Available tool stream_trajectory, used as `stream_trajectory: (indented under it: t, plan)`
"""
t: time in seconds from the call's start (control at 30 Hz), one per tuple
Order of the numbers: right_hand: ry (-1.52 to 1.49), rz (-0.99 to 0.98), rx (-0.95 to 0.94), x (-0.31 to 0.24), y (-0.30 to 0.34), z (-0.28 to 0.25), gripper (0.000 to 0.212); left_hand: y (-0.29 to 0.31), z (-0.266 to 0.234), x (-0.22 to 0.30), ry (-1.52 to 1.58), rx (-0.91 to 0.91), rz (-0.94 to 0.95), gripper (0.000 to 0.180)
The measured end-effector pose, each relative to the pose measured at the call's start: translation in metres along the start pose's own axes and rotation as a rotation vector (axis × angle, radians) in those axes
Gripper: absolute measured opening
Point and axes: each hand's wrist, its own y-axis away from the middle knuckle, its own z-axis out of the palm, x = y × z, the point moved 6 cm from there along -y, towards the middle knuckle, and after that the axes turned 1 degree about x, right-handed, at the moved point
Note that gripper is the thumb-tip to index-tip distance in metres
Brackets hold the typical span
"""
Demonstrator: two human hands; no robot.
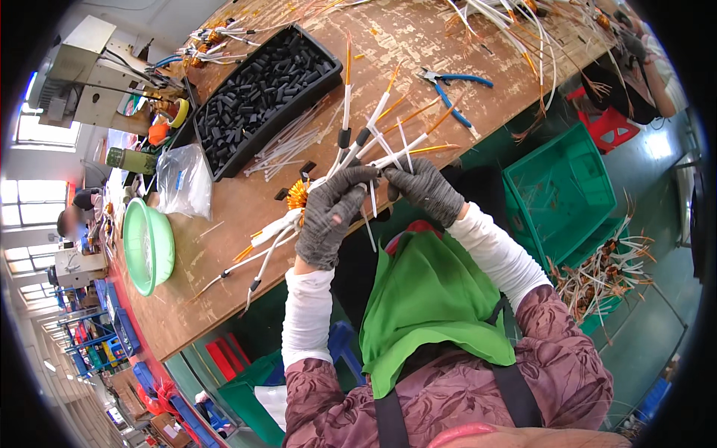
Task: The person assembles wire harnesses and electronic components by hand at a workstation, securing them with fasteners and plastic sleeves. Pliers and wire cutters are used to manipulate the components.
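Both of my hands wear dark grey gloves. My left hand point(330, 216) is closed round a bundle of white sleeved wires point(282, 224), with an orange coil of wire point(297, 194) showing beside its fingers. My right hand point(427, 193) touches the left at the fingertips and pinches the wires where they fan out. White wire leads with bare copper ends spread away over the table, some with short black sleeves point(344, 138) on them. A thin white strip, seemingly a cable tie point(373, 200), passes between the hands; which fingers grip it is hidden.
Beyond my hands, a black tray point(216, 166) holds many short black tubes, with loose white ties point(280, 145) alongside. Blue-handled cutters point(455, 95) lie near the table edge. A green basin point(166, 257) and plastic bag point(187, 183) sit left; green crates point(560, 196) stand right.
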Motion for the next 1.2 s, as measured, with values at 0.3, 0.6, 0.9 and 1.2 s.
stream_trajectory:
  t: [0.3,0.6,0.9,1.2]
  plan:
    - [-0.393,0.261,-0.151,0.014,0.006,0.008,0.023,-0.004,-0.003,-0.001,-0.605,0.399,0.437,0.015]
    - [-0.456,0.301,-0.135,0.014,0.011,0.012,0.02,-0.005,0.002,-0.005,-0.653,0.478,0.509,0.013]
    - [-0.52,0.233,-0.208,0.012,0.008,0.013,0.019,-0.005,0.004,-0.007,-0.623,0.428,0.508,0.015]
    - [0.144,-0.199,-0.053,0.001,0.015,0.003,0.022,0.003,0.015,-0.006,-0.786,0.238,0.613,0.019]
